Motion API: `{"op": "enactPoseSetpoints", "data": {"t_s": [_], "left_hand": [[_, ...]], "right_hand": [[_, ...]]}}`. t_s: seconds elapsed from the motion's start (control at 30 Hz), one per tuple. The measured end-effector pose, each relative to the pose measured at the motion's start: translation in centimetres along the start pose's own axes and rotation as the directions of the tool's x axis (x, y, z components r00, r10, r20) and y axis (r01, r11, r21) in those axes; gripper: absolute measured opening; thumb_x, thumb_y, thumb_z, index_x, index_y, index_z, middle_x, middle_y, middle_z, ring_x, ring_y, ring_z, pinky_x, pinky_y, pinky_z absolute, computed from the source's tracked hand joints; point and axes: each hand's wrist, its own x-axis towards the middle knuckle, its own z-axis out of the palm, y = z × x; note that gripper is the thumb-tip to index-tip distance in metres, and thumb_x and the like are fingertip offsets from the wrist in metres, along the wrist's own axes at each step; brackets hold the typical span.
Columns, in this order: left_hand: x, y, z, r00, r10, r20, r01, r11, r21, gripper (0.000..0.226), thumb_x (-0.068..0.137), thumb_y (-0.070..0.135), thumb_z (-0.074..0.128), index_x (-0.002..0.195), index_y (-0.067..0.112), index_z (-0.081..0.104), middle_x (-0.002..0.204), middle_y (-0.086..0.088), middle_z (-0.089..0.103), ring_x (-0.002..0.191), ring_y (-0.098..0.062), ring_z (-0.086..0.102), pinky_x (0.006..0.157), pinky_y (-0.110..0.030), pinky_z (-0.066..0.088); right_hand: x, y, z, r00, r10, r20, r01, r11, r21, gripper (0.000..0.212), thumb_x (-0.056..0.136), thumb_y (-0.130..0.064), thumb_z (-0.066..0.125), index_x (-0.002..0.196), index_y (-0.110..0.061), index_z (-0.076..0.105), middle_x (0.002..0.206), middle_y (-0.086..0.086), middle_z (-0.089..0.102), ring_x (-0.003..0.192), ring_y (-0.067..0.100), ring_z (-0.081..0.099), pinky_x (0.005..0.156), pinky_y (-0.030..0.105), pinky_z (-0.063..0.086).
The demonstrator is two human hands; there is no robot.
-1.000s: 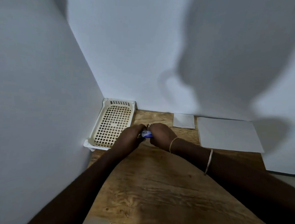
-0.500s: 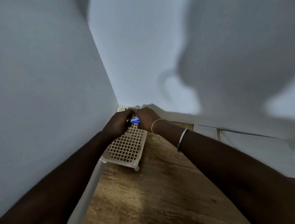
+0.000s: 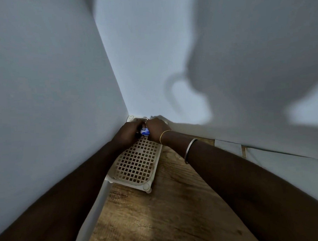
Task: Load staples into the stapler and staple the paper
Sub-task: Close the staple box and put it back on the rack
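Note:
Both my hands meet over the far end of a cream lattice tray (image 3: 136, 165) in the corner of the walls. Between them is a small blue and white item (image 3: 145, 132), probably a staple box; dark parts beside it may be the stapler, mostly hidden. My left hand (image 3: 127, 134) closes on it from the left and my right hand (image 3: 155, 128) from the right. White paper (image 3: 276, 157) lies along the back wall at right, with a smaller white sheet (image 3: 226, 145) beside it.
The wooden tabletop (image 3: 167, 211) runs toward me below the tray. White walls close in on the left and at the back. Two bracelets sit on my right forearm.
My hands carried the blue item from the table in front of the tray to over the tray's far end. The view swung left, pushing the paper toward the right edge.

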Motion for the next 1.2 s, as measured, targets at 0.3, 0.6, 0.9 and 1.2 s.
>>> {"op": "enactPoseSetpoints", "data": {"t_s": [0.3, 0.6, 0.9, 1.2], "left_hand": [[0.0, -0.1, 0.4, 0.999, -0.029, 0.026, 0.029, 0.999, 0.017, 0.043, 0.084, 0.007, 0.075, 0.124, 0.01, 0.063, 0.112, -0.013, 0.073, 0.102, -0.03, 0.068, 0.085, -0.041, 0.053], [-0.6, 0.0, -1.0, 1.0, 0.011, -0.028, -0.013, 0.999, -0.052, 0.052, 0.077, 0.0, 0.076, 0.123, 0.02, 0.066, 0.117, -0.001, 0.074, 0.102, -0.01, 0.065, 0.09, -0.031, 0.051], [-3.8, 0.3, -1.5, 0.998, -0.001, -0.06, -0.001, 1.0, -0.026, 0.039, 0.073, 0.001, 0.081, 0.109, 0.014, 0.073, 0.104, -0.006, 0.074, 0.096, -0.023, 0.069, 0.083, -0.041, 0.054], [-7.3, 0.0, -0.3, 0.999, -0.036, -0.024, 0.035, 0.999, -0.029, 0.039, 0.077, 0.007, 0.081, 0.114, 0.015, 0.075, 0.104, -0.005, 0.072, 0.094, -0.021, 0.067, 0.081, -0.033, 0.052]], "right_hand": [[0.1, 0.4, 0.5, 1.0, 0.007, -0.003, -0.007, 1.0, 0.004, 0.033, 0.088, -0.013, 0.069, 0.118, -0.003, 0.061, 0.119, 0.017, 0.066, 0.11, 0.032, 0.063, 0.084, 0.034, 0.048], [-0.7, -0.4, -0.4, 0.998, -0.005, -0.055, 0.005, 1.0, 0.004, 0.025, 0.088, -0.011, 0.067, 0.111, -0.004, 0.064, 0.108, 0.017, 0.069, 0.099, 0.032, 0.067, 0.077, 0.035, 0.05], [-3.8, -1.9, 0.6, 0.99, -0.012, -0.141, 0.008, 0.999, -0.032, 0.018, 0.084, -0.014, 0.071, 0.1, -0.007, 0.07, 0.104, 0.013, 0.065, 0.098, 0.03, 0.064, 0.076, 0.037, 0.054], [-6.0, -3.2, 3.2, 0.995, 0.026, -0.098, -0.022, 0.999, 0.042, 0.027, 0.081, -0.026, 0.076, 0.101, -0.009, 0.07, 0.107, 0.014, 0.066, 0.098, 0.031, 0.065, 0.077, 0.035, 0.05]]}}
